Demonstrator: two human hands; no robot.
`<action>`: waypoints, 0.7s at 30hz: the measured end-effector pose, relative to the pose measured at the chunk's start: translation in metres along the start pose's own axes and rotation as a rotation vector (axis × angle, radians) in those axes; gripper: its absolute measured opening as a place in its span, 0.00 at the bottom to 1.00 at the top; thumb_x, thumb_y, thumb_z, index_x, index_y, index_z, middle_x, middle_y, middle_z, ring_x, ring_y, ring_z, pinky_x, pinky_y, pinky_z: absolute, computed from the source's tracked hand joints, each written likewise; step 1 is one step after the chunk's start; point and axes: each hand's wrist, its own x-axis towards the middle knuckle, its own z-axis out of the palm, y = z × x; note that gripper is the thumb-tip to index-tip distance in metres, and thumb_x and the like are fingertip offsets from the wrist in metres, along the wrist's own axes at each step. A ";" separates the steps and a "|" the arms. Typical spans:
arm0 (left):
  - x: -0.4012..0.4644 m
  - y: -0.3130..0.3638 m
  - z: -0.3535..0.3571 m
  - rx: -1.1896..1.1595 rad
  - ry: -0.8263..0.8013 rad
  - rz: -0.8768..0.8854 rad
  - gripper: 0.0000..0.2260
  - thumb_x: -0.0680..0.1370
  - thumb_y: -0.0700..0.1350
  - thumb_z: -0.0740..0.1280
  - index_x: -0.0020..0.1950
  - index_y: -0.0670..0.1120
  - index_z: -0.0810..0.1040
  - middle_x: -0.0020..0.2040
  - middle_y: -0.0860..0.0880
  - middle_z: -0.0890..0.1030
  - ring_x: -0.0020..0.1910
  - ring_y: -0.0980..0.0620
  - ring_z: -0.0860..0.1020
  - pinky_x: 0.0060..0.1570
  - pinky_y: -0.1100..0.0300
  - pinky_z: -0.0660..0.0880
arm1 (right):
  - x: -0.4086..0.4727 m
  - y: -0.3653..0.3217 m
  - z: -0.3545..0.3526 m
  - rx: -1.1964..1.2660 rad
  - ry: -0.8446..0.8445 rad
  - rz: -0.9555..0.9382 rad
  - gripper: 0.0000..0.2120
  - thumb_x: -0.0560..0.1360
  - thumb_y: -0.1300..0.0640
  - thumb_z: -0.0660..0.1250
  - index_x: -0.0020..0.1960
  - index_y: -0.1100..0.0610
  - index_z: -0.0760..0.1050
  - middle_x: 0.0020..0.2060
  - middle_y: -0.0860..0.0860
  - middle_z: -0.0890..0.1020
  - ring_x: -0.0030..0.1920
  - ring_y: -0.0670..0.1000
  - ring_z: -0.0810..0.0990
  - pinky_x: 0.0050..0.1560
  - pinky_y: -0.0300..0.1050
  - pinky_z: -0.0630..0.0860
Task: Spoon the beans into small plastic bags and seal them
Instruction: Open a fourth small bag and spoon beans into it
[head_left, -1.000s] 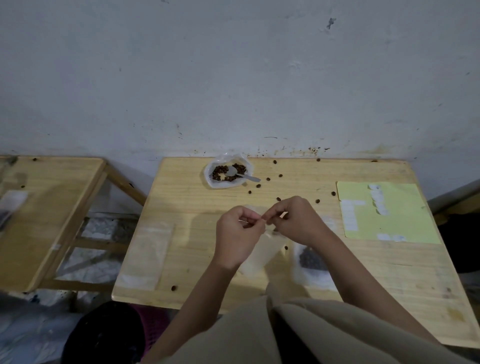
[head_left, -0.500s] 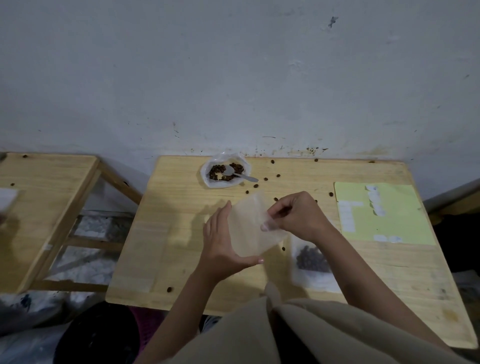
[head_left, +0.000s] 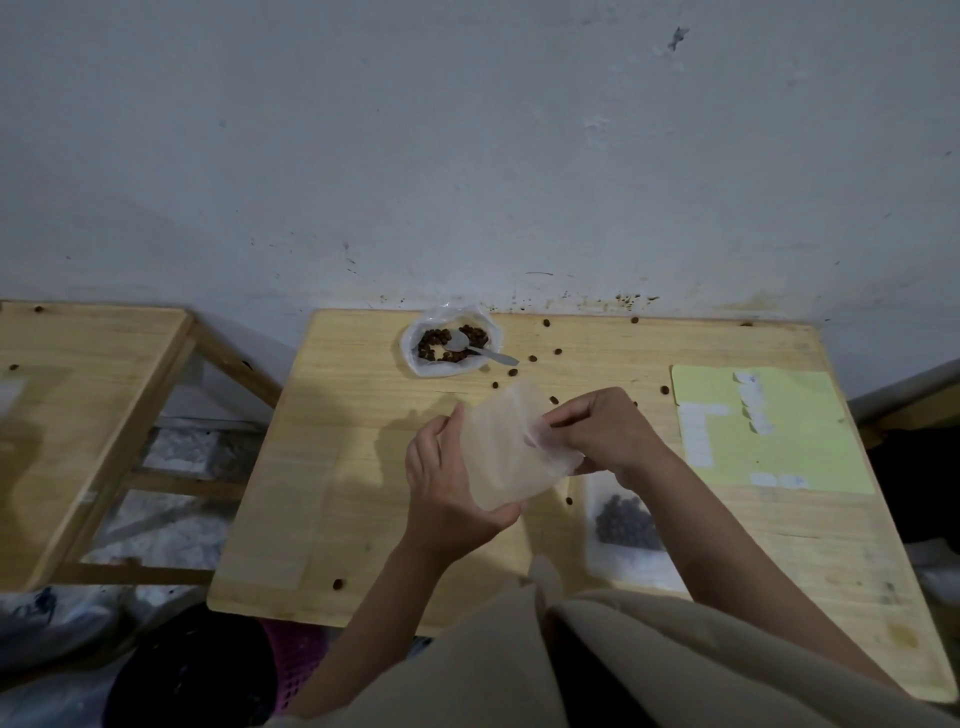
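I hold one empty plastic bag (head_left: 511, 447) above the middle of the surface (head_left: 332, 467), my left hand (head_left: 449, 486) gripping its lower corner between thumb and fingers while my right hand (head_left: 597, 431) pinches its right edge. At the far edge sits one open bag of beans (head_left: 451, 345) with one spoon (head_left: 475, 347) lying in it, and about a dozen loose beans are scattered nearby. One filled bag (head_left: 623, 525) lies near the front edge under my right forearm, and one green sheet (head_left: 769, 431) lies by the right edge.
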 end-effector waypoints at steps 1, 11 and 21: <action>0.000 0.000 0.001 0.009 -0.010 -0.010 0.52 0.57 0.62 0.74 0.74 0.43 0.57 0.63 0.43 0.65 0.62 0.46 0.64 0.62 0.49 0.65 | 0.001 -0.001 0.001 -0.003 0.013 -0.001 0.10 0.63 0.61 0.79 0.43 0.62 0.84 0.38 0.55 0.85 0.35 0.50 0.82 0.38 0.50 0.82; -0.003 -0.007 0.007 0.087 -0.020 -0.081 0.49 0.57 0.61 0.71 0.72 0.41 0.60 0.61 0.41 0.69 0.59 0.44 0.68 0.57 0.49 0.68 | 0.004 -0.014 -0.002 -0.213 -0.063 0.029 0.23 0.56 0.59 0.83 0.48 0.63 0.81 0.49 0.54 0.81 0.42 0.54 0.81 0.37 0.49 0.83; 0.001 -0.016 0.002 0.206 0.001 -0.117 0.48 0.55 0.60 0.69 0.72 0.43 0.63 0.58 0.40 0.71 0.55 0.41 0.71 0.50 0.48 0.70 | 0.008 -0.024 -0.004 -0.290 -0.096 -0.017 0.24 0.56 0.59 0.83 0.49 0.61 0.79 0.42 0.49 0.79 0.28 0.50 0.78 0.34 0.44 0.80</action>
